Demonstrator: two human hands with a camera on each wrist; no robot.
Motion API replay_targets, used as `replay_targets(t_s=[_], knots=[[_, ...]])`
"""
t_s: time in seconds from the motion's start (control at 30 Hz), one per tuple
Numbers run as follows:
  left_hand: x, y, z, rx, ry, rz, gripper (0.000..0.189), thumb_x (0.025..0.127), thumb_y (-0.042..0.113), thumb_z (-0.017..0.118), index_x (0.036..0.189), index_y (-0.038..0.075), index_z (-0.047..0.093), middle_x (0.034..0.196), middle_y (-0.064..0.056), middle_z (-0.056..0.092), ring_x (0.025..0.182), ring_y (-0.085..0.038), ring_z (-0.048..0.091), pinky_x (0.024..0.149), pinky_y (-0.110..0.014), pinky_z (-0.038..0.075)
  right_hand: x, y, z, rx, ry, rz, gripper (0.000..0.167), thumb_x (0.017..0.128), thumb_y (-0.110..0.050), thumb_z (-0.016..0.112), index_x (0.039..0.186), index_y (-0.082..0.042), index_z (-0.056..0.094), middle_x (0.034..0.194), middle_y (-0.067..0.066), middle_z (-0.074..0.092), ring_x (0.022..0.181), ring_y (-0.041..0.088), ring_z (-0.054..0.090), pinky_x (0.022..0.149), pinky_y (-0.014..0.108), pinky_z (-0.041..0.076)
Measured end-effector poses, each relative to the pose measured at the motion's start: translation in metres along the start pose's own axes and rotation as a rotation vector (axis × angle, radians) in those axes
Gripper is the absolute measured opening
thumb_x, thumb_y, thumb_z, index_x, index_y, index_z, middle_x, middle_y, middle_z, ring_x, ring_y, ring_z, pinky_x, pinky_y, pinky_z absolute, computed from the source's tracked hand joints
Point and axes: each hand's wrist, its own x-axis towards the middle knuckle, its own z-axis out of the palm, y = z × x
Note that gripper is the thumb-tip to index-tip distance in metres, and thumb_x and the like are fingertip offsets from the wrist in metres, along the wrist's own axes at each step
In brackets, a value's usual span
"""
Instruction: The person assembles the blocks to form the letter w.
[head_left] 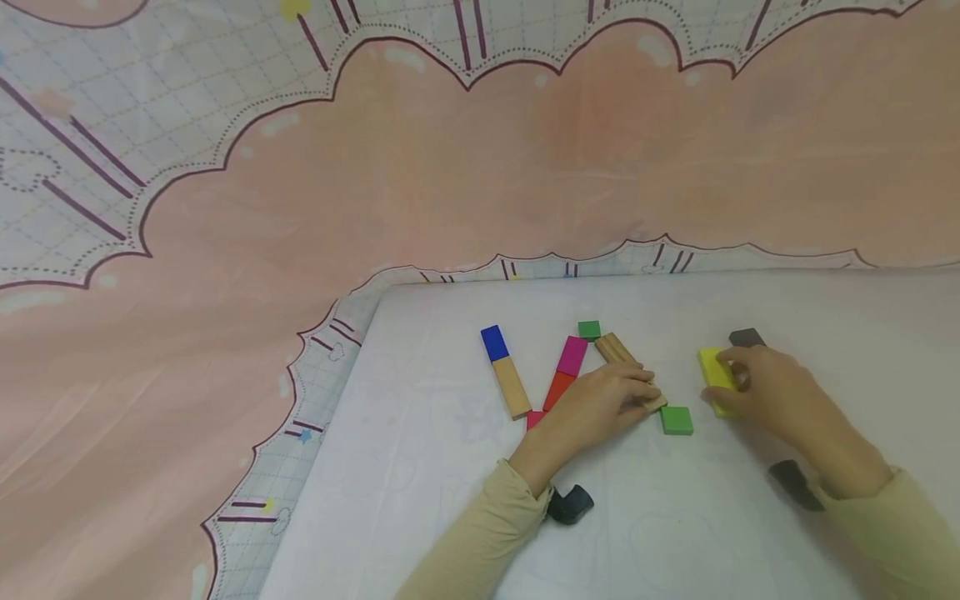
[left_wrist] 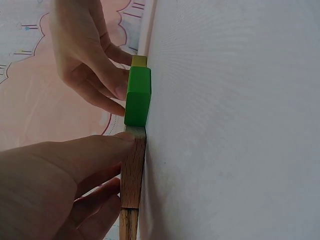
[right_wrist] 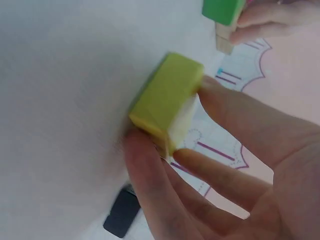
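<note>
My right hand (head_left: 776, 396) pinches a long yellow block (head_left: 716, 375) between thumb and fingers; the right wrist view shows the yellow block (right_wrist: 167, 92) gripped at its ends, against the white surface. With its thumb and fingers, my left hand (head_left: 592, 408) holds a plain wooden block (left_wrist: 132, 172) at the lower end of a slanting wooden row (head_left: 615, 347). Touching or nearly touching that end is a green block (head_left: 677, 421), between the two hands. A second green block (head_left: 588, 330) lies at the row's upper end.
Left of the hands, a blue block (head_left: 495, 342) and a wooden block (head_left: 511, 388) form a slanted line. Magenta (head_left: 572, 357) and red (head_left: 558, 390) blocks slant the other way, with a pinkish-red block (head_left: 534, 419) at the bottom. A black block (head_left: 747, 337) lies beyond my right hand.
</note>
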Motion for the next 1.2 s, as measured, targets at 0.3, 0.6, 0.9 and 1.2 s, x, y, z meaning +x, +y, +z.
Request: replay_targets(t_s=[0.3,0.6,0.9,1.2], knots=[[0.0,0.0,-0.001,-0.008,-0.001,-0.002,0.033,0.095,0.027,0.069,0.127,0.022,0.07,0.138,0.007,0.06,0.135,-0.006,0.048,0.109,-0.015,0.038,-0.006,0.004,-0.006,-0.035,-0.041,-0.127,0.056,0.082,-0.017,0.08,0.125,0.012,0.059,0.127,0.035,0.05,0.105,0.047,0.057,0.086,0.061,0.052],[-0.001,-0.001,-0.001,-0.021,-0.003,0.0,0.033,0.095,0.028,0.068,0.127,0.022,0.07,0.139,0.007,0.06,0.136,-0.006,0.047,0.109,-0.016,0.038,-0.004,0.009,-0.006,-0.191,-0.039,-0.307,0.053,0.075,-0.015,0.087,0.121,0.003,0.067,0.138,0.034,0.049,0.126,0.056,0.043,0.101,0.069,0.038],[-0.001,-0.001,-0.001,-0.019,-0.001,0.005,0.033,0.095,0.028,0.068,0.127,0.022,0.07,0.138,0.007,0.06,0.135,-0.007,0.048,0.108,-0.015,0.038,0.0,0.014,-0.004,-0.175,-0.07,-0.362,0.052,0.075,-0.011,0.086,0.122,0.001,0.067,0.14,0.034,0.048,0.127,0.055,0.043,0.102,0.069,0.037],[0.0,-0.001,-0.001,-0.024,-0.002,0.015,0.033,0.095,0.027,0.068,0.127,0.021,0.07,0.137,0.006,0.061,0.134,-0.007,0.049,0.109,-0.016,0.038,0.002,0.014,-0.001,-0.16,-0.044,-0.348,0.052,0.076,-0.017,0.086,0.12,0.001,0.067,0.136,0.036,0.05,0.124,0.056,0.044,0.101,0.07,0.037]])
